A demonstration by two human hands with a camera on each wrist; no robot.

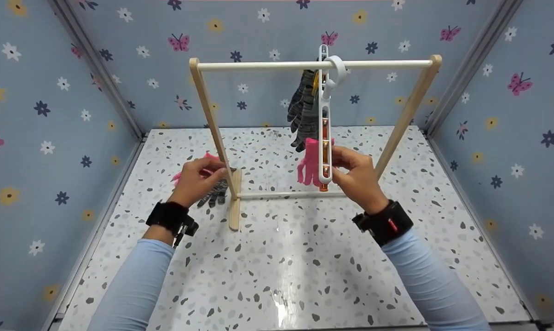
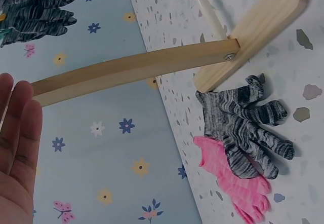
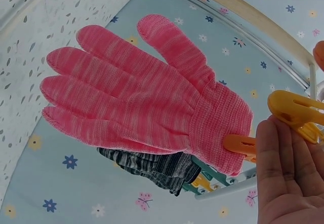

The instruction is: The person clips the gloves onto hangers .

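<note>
My right hand (image 1: 357,177) is beside the near end of a white clip hanger (image 1: 325,105). Its straight fingertips touch a yellow clip (image 3: 293,110) in the right wrist view; the thumb is hidden there. A pink knitted glove (image 3: 136,92) hangs by its cuff from an orange clip (image 3: 239,144). Behind it hang dark grey striped gloves (image 1: 304,110). My left hand (image 1: 196,181), holding nothing visible, is by the rack's left wooden post (image 1: 215,124); I cannot tell whether they touch. Below it lie a grey striped glove (image 2: 243,127) and another pink glove (image 2: 235,183).
The hanger's hook (image 1: 339,71) loops over the white top rail (image 1: 258,66) of the wooden rack. A lower rail (image 1: 281,195) runs near the speckled tabletop (image 1: 277,257). Flower-patterned panels (image 1: 42,151) enclose the back and both sides.
</note>
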